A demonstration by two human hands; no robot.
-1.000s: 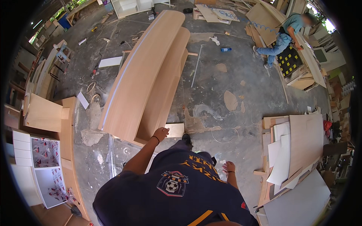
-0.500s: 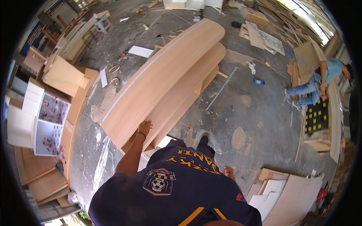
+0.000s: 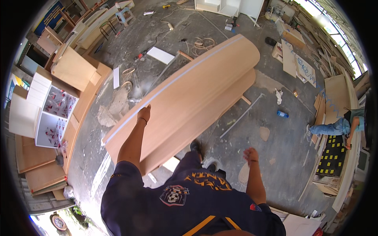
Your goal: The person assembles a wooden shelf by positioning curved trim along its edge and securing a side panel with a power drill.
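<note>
A long light-brown wooden cabinet [image 3: 197,86] with rounded ends lies at a slant on the floor in front of me. A pale blue stripe [image 3: 177,81] runs along its far edge. My left hand [image 3: 144,113] is over its broad top panel, close to the stripe, with fingers stretched out and nothing seen in them; whether it touches the wood is hard to tell. Off to the right, my right hand [image 3: 250,154] hangs above the floor. Its fingers are loosely bent and apart, with nothing in them.
A metal bar [image 3: 241,115] and a blue bottle [image 3: 282,114] lie on the floor to the right. Beyond the cabinet are a white board [image 3: 160,55] and cords. Cabinets [image 3: 59,106] line the left side. At far right a person [image 3: 334,126] is beside stacked boards.
My left hand has moved from the cabinet's near, open side up over its top panel. My right hand has swung outward and forward. My view has shifted, and less of the cabinet's shelf opening shows.
</note>
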